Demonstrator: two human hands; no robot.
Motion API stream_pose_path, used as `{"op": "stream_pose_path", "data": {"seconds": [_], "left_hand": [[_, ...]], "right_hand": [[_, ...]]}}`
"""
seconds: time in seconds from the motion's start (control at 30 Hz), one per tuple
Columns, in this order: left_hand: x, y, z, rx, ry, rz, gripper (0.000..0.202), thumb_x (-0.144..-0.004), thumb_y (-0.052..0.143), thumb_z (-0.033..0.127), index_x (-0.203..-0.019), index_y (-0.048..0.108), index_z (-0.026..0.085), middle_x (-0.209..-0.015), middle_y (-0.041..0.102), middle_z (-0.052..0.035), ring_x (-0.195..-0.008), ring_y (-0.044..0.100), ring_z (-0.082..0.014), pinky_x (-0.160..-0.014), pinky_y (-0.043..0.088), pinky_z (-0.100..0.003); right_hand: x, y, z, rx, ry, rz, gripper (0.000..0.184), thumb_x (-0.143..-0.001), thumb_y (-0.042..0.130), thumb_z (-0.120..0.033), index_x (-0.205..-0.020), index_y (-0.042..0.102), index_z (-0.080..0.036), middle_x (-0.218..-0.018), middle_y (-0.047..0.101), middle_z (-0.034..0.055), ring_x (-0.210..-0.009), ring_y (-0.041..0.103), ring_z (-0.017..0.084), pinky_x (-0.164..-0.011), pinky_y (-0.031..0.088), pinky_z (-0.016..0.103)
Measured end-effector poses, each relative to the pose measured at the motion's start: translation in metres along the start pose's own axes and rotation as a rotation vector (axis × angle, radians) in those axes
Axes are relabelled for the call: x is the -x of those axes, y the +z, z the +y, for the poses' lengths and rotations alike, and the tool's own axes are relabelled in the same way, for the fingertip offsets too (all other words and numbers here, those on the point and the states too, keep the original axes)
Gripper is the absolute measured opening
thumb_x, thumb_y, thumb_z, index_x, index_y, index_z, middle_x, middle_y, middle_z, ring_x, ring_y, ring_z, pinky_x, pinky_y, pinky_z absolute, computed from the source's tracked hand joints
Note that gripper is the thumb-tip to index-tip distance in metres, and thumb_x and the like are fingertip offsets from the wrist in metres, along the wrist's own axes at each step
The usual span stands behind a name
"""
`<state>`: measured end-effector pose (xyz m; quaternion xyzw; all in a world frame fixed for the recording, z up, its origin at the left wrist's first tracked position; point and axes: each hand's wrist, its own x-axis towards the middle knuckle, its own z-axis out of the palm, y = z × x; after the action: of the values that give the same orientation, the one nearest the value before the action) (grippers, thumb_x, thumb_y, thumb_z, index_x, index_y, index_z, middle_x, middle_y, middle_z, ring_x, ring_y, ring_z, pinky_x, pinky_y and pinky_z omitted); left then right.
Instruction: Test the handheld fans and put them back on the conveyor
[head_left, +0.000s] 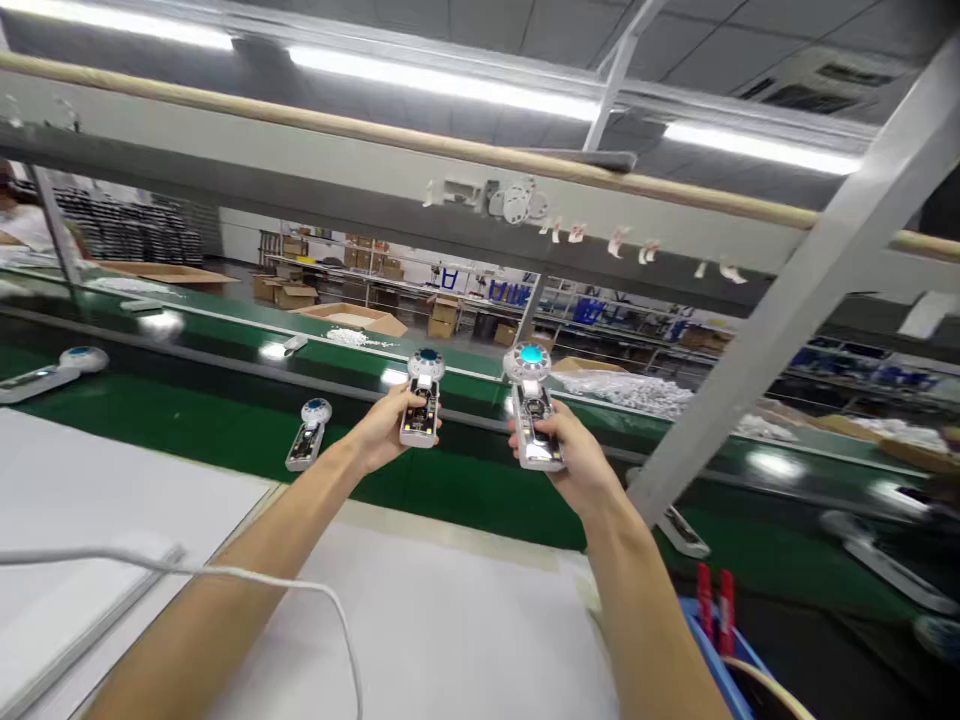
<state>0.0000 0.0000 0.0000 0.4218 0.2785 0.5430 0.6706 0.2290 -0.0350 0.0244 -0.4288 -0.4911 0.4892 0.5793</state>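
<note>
Both arms reach forward over the green conveyor belt. My left hand is closed around a white handheld device with a round head; its open body shows a dark circuit board, and the disc on its head looks dark blue. In my right hand is a second handheld device of the same kind, its head disc bright cyan. Both are held upright, heads up, apart from each other. Another such device lies on the belt left of my left hand.
More devices lie on the belt at far left and right. A slanted metal post stands right of my right arm. A white cable crosses my left forearm. A blue bin with red-handled tools sits at lower right.
</note>
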Motion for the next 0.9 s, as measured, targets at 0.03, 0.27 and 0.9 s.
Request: {"op": "stream_pose_path", "data": {"seconds": [0.03,0.27,0.9], "left_hand": [[0.005,0.005,0.003,-0.007,0.031,-0.013,0.041,-0.078,0.054,0.008,-0.118,0.046,0.015,-0.096,0.065,-0.0089,-0.073,0.067,-0.0176,-0.061,0.061,-0.034],[0.043,0.034,0.024,-0.132,0.235,-0.159,0.075,-0.074,0.064,0.012,-0.134,0.022,0.025,-0.090,0.067,-0.0019,-0.064,0.070,-0.0199,-0.060,0.058,-0.033],[0.054,0.040,0.031,-0.171,0.318,-0.301,0.062,-0.075,0.065,0.015,-0.127,0.032,0.019,-0.086,0.068,-0.0028,-0.063,0.068,-0.0175,-0.057,0.055,-0.027]], "right_hand": [[0.004,0.003,-0.002,-0.009,-0.027,-0.017,0.045,-0.069,0.056,-0.017,-0.113,0.048,-0.019,-0.080,0.070,0.0017,-0.065,0.067,0.015,-0.058,0.059,0.026],[0.031,0.019,-0.016,-0.004,-0.187,-0.163,0.069,-0.071,0.068,-0.022,-0.132,0.036,-0.029,-0.098,0.068,-0.0007,-0.083,0.073,0.022,-0.072,0.062,0.038],[0.043,0.034,-0.013,-0.010,-0.240,-0.193,0.075,-0.077,0.065,-0.018,-0.142,0.030,-0.031,-0.106,0.065,0.0026,-0.085,0.069,0.019,-0.071,0.061,0.034]]}}
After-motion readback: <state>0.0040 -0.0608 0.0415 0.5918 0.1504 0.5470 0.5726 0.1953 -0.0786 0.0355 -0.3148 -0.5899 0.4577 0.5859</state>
